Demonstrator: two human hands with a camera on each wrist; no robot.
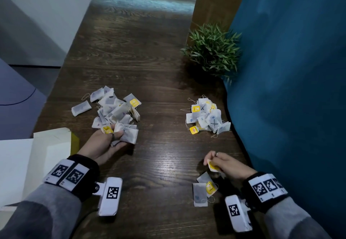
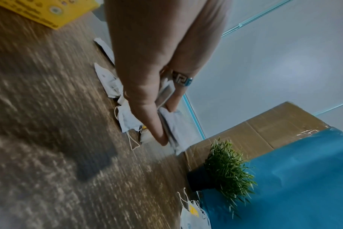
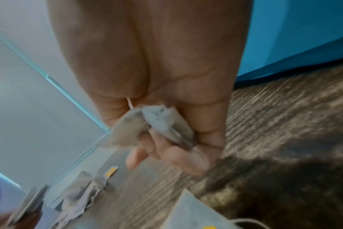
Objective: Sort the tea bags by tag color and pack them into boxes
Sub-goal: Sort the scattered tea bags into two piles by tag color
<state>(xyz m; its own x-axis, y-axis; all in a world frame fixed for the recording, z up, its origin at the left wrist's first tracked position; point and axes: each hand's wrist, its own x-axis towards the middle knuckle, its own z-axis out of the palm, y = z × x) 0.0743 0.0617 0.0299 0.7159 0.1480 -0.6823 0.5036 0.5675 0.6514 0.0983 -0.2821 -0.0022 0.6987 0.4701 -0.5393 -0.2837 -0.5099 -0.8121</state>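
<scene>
Head view: left hand [image 1: 104,143] grips tea bags [image 1: 127,135] beside yellow box [image 1: 74,143].

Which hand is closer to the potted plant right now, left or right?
The right. The right hand sits near the table's right edge, straight toward the person from the potted plant. The left hand grips tea bags farther away, across the table at the left pile.
</scene>
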